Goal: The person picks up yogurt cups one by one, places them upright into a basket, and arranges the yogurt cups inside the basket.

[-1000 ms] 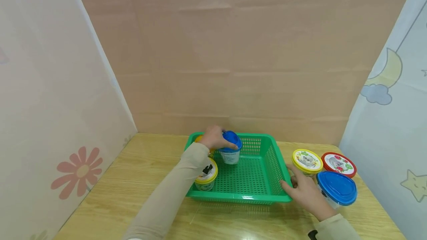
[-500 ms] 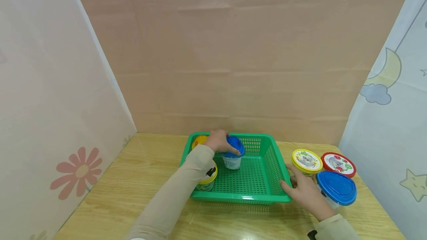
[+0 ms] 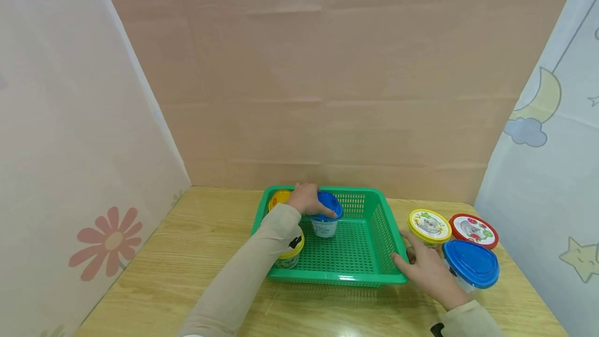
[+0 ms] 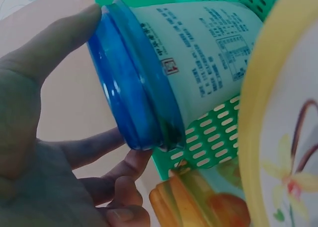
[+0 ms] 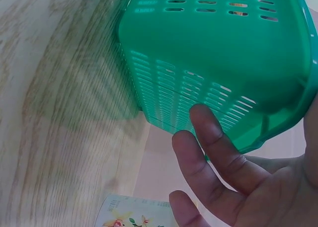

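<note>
A green plastic basket stands on the wooden table. Inside it, my left hand holds a white tub with a blue lid, thumb and fingers on opposite sides of the lid. The tub is upright near the basket's back. An orange-lidded cup sits in the back left corner, partly hidden by the hand. Nearer the front left is a yellow-lidded tub, partly covered by my sleeve. My right hand grips the basket's right rim, thumb over it, fingers against the outer wall.
Right of the basket, close to my right hand, stand a yellow-lidded tub, a red-lidded tub and a blue-lidded tub. A brown backdrop rises behind the table, with pale patterned side walls.
My left hand has moved the blue-lidded tub slightly right and down in the basket, uncovering more of the orange-lidded cup. The right hand stays at the rim.
</note>
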The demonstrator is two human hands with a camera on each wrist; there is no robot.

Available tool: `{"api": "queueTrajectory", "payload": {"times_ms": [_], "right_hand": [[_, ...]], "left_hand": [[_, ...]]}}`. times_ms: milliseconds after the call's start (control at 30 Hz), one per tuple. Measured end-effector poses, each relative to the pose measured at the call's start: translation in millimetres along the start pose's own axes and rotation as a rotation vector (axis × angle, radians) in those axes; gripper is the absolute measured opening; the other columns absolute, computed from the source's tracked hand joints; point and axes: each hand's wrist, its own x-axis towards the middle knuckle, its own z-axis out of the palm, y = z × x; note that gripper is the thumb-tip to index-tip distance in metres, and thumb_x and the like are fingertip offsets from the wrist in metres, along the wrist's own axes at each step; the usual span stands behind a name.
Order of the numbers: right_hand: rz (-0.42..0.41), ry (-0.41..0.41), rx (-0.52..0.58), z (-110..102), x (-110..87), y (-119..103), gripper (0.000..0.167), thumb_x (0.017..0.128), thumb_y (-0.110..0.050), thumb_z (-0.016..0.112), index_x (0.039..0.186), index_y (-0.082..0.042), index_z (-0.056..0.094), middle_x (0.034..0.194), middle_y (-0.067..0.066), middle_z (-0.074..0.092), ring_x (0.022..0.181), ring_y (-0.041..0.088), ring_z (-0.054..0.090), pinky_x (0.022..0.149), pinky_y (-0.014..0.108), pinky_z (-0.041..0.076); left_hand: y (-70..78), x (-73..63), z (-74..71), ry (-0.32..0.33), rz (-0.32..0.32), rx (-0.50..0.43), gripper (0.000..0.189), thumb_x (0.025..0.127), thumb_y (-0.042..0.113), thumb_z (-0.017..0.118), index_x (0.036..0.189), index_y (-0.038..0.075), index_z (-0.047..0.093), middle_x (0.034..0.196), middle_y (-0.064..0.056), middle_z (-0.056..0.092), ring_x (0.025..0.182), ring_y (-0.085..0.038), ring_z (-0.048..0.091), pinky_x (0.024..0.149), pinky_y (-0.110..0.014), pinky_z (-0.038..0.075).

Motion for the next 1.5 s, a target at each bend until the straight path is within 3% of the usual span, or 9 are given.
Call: {"api": "queueTrajectory", "payload": {"times_ms": [367, 900, 1500], "right_hand": [[0.001, -0.007, 0.022, -0.1, -0.9, 0.1, 0.069, 0.096, -0.029, 0.067, 0.149, -0.001, 0.034, 0.105, 0.016, 0.073, 0.087, 0.021, 0.071, 0.069, 0.037, 0.058], [0.008, -0.007, 0.035, 1.6, -1.0, 1.9, 0.070, 0.095, -0.030, 0.068, 0.150, -0.002, 0.033, 0.106, 0.018, 0.072, 0.088, 0.023, 0.071, 0.070, 0.039, 0.059], [0.008, -0.005, 0.042, -1.2, -3.8, 3.1, 0.068, 0.097, -0.028, 0.066, 0.150, -0.003, 0.033, 0.109, 0.020, 0.071, 0.090, 0.024, 0.071, 0.069, 0.038, 0.058]], "left_hand": [[-0.2, 1.9, -2.4, -0.070, 0.046, 0.035, 0.073, 0.079, 0.043, 0.083, 0.137, 0.006, 0.057, 0.134, -0.011, 0.058, 0.121, -0.031, 0.045, 0.099, -0.047, 0.044], [-0.6, -0.3, 1.4, 0.004, -0.029, -0.017, 0.072, 0.078, 0.045, 0.085, 0.131, 0.005, 0.058, 0.133, -0.014, 0.054, 0.124, -0.034, 0.043, 0.099, -0.047, 0.045], [-2.3, -0.4, -2.4, -0.002, -0.014, -0.023, 0.063, 0.075, 0.045, 0.087, 0.118, 0.005, 0.062, 0.120, -0.012, 0.060, 0.119, -0.033, 0.046, 0.095, -0.045, 0.047]]}}
